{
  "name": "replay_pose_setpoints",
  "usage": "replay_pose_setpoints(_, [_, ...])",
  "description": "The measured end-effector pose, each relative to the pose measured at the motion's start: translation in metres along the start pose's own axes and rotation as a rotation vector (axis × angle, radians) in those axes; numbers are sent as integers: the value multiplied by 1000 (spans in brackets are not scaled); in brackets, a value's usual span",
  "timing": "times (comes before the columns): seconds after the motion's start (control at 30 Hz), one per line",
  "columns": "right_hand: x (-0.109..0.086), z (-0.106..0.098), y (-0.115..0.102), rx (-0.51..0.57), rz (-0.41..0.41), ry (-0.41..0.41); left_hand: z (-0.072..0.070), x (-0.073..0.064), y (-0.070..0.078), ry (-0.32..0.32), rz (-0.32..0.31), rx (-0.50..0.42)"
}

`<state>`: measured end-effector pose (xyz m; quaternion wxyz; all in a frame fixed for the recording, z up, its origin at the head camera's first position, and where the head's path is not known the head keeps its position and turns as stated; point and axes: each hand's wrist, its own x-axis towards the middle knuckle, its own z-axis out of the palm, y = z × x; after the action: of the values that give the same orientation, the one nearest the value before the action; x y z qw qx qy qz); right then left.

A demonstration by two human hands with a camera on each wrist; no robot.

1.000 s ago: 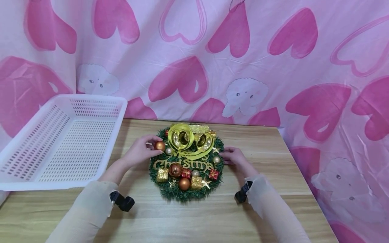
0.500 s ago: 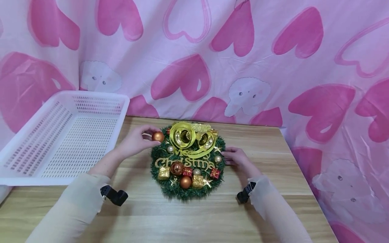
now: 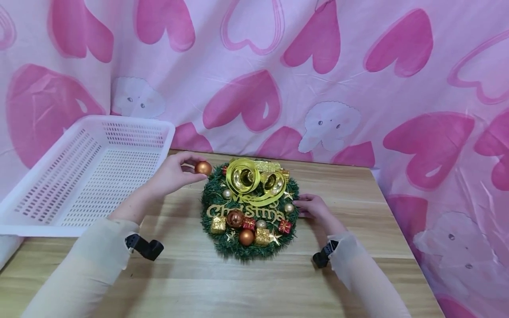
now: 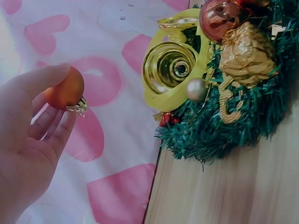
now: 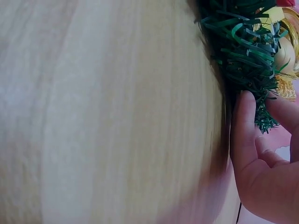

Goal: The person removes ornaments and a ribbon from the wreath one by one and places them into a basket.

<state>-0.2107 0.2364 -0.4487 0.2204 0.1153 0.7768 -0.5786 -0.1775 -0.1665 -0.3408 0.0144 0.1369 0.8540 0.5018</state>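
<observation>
My left hand [image 3: 172, 174] pinches an orange Christmas bauble [image 3: 203, 168] between thumb and fingers, just off the upper left of the wreath. In the left wrist view the bauble [image 4: 67, 88] is matte, with a gold cap facing away from the palm. A green Christmas wreath [image 3: 254, 251] lies on the table, bearing gold bells [image 3: 243, 176], gold lettering, gift boxes, stars and other baubles. At its right edge my right hand [image 3: 316, 208] grips the greenery. The right wrist view shows green tinsel [image 5: 243, 51] between the thumb and fingers of that hand [image 5: 264, 172].
A white perforated plastic basket [image 3: 169, 137] stands at the table's left side. Behind the wooden table [image 3: 222, 287] hangs a pink curtain [image 3: 254, 57] printed with hearts. The table's right edge runs beyond my right arm.
My left hand has lifted the orange bauble off the wreath and carried it up and left. The right hand keeps its hold at the wreath's edge. The head view has shifted slightly.
</observation>
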Motion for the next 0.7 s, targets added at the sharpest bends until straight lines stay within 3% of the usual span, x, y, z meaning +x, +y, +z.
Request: replay_pose_setpoints(0.7, [0, 1, 1, 9, 6, 10, -45, -5, 0, 78, -146, 43])
